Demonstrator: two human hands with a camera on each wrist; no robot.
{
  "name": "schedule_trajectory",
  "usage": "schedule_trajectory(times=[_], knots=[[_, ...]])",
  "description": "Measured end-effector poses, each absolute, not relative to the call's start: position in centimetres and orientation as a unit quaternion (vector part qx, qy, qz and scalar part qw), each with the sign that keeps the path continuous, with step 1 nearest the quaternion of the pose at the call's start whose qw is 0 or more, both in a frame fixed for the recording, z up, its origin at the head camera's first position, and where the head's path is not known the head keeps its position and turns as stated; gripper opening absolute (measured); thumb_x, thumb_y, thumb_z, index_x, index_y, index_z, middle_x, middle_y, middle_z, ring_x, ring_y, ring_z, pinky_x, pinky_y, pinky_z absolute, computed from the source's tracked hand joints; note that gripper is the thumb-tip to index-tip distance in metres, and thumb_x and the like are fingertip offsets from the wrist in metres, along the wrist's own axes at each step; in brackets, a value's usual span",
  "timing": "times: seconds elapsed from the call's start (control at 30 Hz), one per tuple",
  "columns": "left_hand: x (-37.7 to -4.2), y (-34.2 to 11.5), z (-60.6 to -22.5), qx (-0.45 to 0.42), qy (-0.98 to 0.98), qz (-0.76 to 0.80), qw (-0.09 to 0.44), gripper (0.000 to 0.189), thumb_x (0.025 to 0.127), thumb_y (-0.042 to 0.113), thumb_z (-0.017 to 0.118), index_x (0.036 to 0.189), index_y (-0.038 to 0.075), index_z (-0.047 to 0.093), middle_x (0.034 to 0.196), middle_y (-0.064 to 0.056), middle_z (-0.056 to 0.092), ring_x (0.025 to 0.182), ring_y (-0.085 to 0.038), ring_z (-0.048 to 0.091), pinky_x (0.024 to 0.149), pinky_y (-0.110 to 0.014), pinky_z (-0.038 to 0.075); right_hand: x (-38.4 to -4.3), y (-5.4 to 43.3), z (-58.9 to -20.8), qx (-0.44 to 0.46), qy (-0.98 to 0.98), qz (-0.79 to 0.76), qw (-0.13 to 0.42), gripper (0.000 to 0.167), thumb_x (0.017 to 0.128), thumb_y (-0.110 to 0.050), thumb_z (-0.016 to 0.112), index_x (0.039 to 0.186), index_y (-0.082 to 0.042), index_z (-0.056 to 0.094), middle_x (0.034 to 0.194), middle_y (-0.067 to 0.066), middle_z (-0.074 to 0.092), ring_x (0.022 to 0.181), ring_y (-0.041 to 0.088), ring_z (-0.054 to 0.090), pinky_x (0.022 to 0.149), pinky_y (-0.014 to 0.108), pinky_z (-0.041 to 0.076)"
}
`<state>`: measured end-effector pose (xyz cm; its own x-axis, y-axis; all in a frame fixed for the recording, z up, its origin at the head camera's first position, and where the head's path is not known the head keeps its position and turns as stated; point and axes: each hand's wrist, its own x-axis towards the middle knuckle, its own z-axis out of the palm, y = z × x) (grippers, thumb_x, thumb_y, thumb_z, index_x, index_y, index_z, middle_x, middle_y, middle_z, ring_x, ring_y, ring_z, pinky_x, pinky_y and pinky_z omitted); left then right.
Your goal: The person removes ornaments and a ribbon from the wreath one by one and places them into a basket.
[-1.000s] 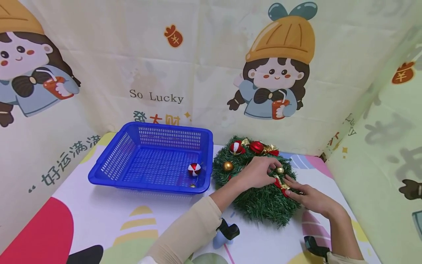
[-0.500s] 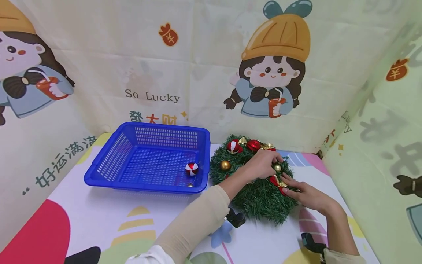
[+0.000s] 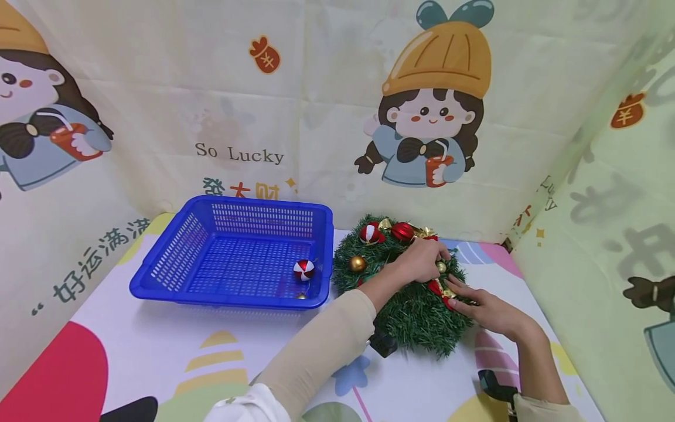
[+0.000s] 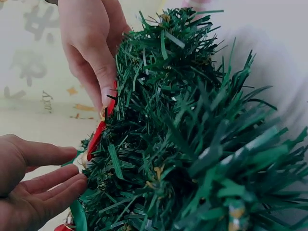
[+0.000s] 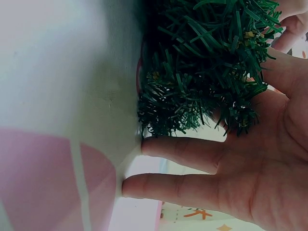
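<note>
A green tinsel wreath lies on the table, dressed with a red ball, a red-and-white ball, an amber ball and bows. My left hand reaches over its far right side, thumb and fingertips on either side of a small gold ball; part of that grip is hidden. Close by, my right hand rests on the wreath's right edge with straight fingers. Its thumb is by a red-and-gold bow. In the right wrist view, two spread fingers reach down beside the wreath to the table.
Left of the wreath stands a blue plastic basket. Inside it are a red-and-white ball and a small gold piece at the right end. A printed cloth backdrop rises behind and to the sides of the table.
The head view has shifted slightly, so the scene sits further left. My left hand has turned, and its thumb is now hidden. My right hand stays at the wreath's edge.
</note>
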<state>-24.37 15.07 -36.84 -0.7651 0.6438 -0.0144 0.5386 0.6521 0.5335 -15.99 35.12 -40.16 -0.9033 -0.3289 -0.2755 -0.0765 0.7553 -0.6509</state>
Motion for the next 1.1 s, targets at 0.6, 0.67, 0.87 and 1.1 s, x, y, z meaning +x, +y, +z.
schedule_trajectory(times=[0.6, 0.67, 0.87, 1.1], knots=[[-25.3, 16.2, -37.5, 0.336, 0.911, 0.218, 0.098, 0.038, 0.096, 0.008, 0.068, 0.131, 0.022, 0.073, 0.131, 0.009, 0.071, 0.112, -0.008, 0.064, 0.076, -0.016, 0.047, -15.9, 35.1, -40.1, -0.112, 0.921, -0.326, 0.182, 0.067, 0.106, -0.040, 0.057, 0.161, -0.009, 0.037, 0.172, 0.019, 0.019, 0.154, 0.056, 0.013, 0.114, 0.076, 0.026], [-25.4, 16.2, -37.7, 0.327, 0.912, 0.224, 0.106, 0.038, 0.097, 0.008, 0.068, 0.131, 0.022, 0.073, 0.132, 0.009, 0.070, 0.116, -0.009, 0.063, 0.075, -0.017, 0.045, -15.8, 35.0, -40.2, -0.111, 0.920, -0.327, 0.182, 0.066, 0.106, -0.040, 0.058, 0.161, -0.009, 0.037, 0.172, 0.018, 0.019, 0.154, 0.056, 0.014, 0.114, 0.076, 0.027], [-25.7, 16.2, -38.5, 0.317, 0.912, 0.239, 0.100, 0.035, 0.095, 0.007, 0.071, 0.126, 0.022, 0.075, 0.127, 0.007, 0.070, 0.113, -0.011, 0.061, 0.072, -0.018, 0.044, -15.8, 34.9, -40.2, -0.114, 0.922, -0.324, 0.179, 0.066, 0.106, -0.040, 0.058, 0.161, -0.010, 0.038, 0.172, 0.018, 0.020, 0.154, 0.055, 0.015, 0.115, 0.075, 0.028], [-25.7, 16.4, -38.7, 0.312, 0.915, 0.241, 0.084, 0.025, 0.096, 0.011, 0.071, 0.118, 0.022, 0.076, 0.119, 0.006, 0.071, 0.110, -0.013, 0.063, 0.077, -0.018, 0.048, -15.7, 35.0, -40.1, -0.106, 0.922, -0.324, 0.181, 0.066, 0.106, -0.041, 0.057, 0.162, -0.011, 0.038, 0.172, 0.018, 0.019, 0.155, 0.055, 0.014, 0.115, 0.075, 0.027]])
